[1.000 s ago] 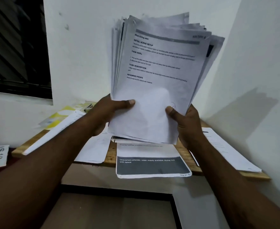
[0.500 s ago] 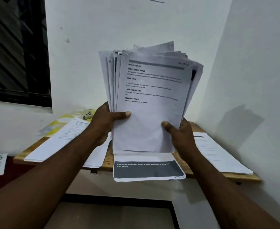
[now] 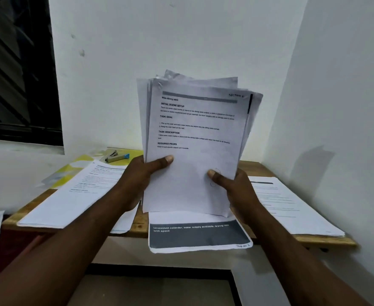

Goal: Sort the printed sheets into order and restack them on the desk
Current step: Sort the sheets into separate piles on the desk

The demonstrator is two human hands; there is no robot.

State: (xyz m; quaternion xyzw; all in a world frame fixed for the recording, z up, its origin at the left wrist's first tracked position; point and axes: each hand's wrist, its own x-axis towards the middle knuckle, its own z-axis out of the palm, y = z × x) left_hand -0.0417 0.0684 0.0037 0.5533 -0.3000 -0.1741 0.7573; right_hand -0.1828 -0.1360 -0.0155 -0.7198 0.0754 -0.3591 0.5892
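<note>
At the centre of the frame we see a thick bundle of printed sheets [image 3: 195,133] held upright and slightly fanned over the wooden desk [image 3: 137,227]. Its front page is headed "Wipe dining table". We cannot tell whether its bottom edge touches the desk. The left hand [image 3: 137,180] grips the bundle's lower left edge, thumb laid across the front page and the other fingers hidden behind the paper. The right hand [image 3: 236,188] grips the lower right edge the same way, thumb on the front. Just below the bundle a loose sheet with a dark grey band [image 3: 199,236] lies on the desk and hangs over its near edge. We find a left stack of pages [image 3: 71,199] and a right stack of pages [image 3: 292,208] on the desk either side of the hands — both flat and face up. At the desk's far left corner a stapler [image 3: 113,156] rests on a yellow folder [image 3: 71,171]. A dark window [image 3: 16,74] fills the upper left of the frame.
</note>
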